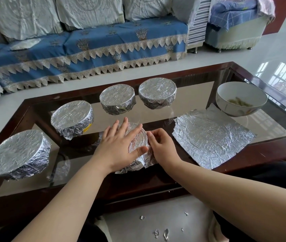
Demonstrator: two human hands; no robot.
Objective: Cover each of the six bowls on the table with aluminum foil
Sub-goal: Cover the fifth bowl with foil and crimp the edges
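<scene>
Four foil-covered bowls done, fifth being wrapped at lower centre, sixth bare at right.

Foil-wrapped bowl [137, 145] sits at centre of the glass coffee table [269, 147]. Left hand [119, 144] lies flat on its top, fingers spread and straight, pressing the foil down. Right hand [161, 145] has fingers curled, pinching the foil edge against the bowl's right rim. Spare foil sheet [210, 138] lies flat just right of it, crinkled, with a round rim imprint. Uncovered white bowl [240, 98] stands at upper right, some food inside. Foil looks thin, light and easily torn, holds a crease; probably best taken by its edges and folded under the rim. Bowl looks ceramic, rigid, breakable; steady it from above. Foil scraps [158, 233] lie on the floor at bottom.
</scene>
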